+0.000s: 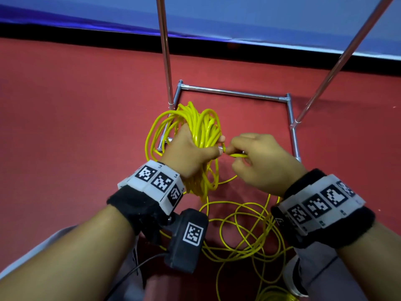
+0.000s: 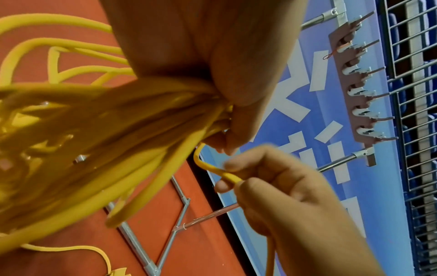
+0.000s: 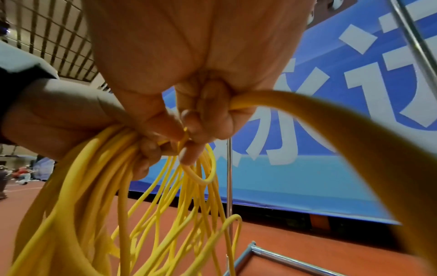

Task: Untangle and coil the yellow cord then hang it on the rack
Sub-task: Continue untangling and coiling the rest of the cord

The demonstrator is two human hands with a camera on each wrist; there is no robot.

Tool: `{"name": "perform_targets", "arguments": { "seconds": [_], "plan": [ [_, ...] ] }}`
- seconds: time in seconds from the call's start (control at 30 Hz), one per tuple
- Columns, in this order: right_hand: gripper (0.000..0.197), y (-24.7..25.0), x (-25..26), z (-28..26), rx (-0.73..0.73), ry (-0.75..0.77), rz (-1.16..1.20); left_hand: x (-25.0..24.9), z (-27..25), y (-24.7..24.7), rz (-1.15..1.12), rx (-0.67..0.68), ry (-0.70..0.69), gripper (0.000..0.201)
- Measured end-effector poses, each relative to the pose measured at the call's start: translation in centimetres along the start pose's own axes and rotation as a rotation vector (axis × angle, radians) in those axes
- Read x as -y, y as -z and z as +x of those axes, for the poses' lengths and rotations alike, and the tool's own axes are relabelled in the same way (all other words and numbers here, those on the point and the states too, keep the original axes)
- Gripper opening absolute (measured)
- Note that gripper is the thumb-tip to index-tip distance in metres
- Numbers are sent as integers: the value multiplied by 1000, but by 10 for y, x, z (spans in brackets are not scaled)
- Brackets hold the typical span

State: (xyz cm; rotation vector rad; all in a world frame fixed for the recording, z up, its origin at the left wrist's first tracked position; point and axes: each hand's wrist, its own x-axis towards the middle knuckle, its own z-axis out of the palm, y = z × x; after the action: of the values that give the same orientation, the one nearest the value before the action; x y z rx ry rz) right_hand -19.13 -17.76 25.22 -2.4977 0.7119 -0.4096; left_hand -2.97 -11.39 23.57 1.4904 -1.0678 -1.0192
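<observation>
Yellow cord (image 1: 201, 129) loops, bunched in the left hand's (image 1: 191, 153) fist, could spill if the right hand (image 1: 258, 161), pinching one strand, tugs hard.

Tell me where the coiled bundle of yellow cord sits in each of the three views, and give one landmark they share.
Head: the coiled bundle is at centre, gripped by the left hand.
Left wrist: the bundle fills the left half, fanning out from the fist.
Right wrist: its loops hang lower left, below both hands.
Shared landmark: the metal rack frame on the red floor.
</observation>
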Motion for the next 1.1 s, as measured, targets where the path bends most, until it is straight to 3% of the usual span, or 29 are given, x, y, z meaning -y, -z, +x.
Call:
{"name": "perform_targets", "arguments": {
  "seconds": [0.03, 0.17, 0.33, 0.43, 0.5, 0.57, 0.63, 0.77, 0.87, 0.93, 1.0, 1.1],
  "plan": [
    [13, 3, 4, -1, -14, 23, 77, 2, 0, -1, 27, 24, 7, 24],
    [37, 13, 10, 3, -63, 10, 278, 4, -3, -8, 52, 113, 1, 41],
    [38, 8, 3, -1, 12, -157, 631, -4, -5, -4, -7, 38, -20, 56],
    [34, 11, -7, -10, 159, -299, 842, -3, 2, 8, 2, -117, 14, 46],
    [28, 8, -14, -20, 356, -302, 807, -5, 5, 14, -52, -185, 18, 40],
    [14, 3, -20, -28, 462, -259, 700, -5, 7, 20, -80, -218, 30, 53],
    [4, 3, -25, -31, 399, -283, 719, -2, 8, 24, -85, -230, 28, 54],
    [20, 20, -35, -24, 42, -413, 789, 1, 7, 27, -122, -245, 78, 30],
    [20, 36, -46, -20, -198, -412, 657, -1, 6, 24, -173, -193, 63, 19],
    [16, 44, -52, -21, -279, -370, 382, -4, 5, 23, -201, -170, 46, 20],
    [9, 47, -54, -23, -249, -303, 48, -6, 5, 22, -198, -143, 16, 21],
    [3, 44, -39, -23, 3, -258, -261, -9, 4, 17, -175, -108, -21, 20]
  ]
}}
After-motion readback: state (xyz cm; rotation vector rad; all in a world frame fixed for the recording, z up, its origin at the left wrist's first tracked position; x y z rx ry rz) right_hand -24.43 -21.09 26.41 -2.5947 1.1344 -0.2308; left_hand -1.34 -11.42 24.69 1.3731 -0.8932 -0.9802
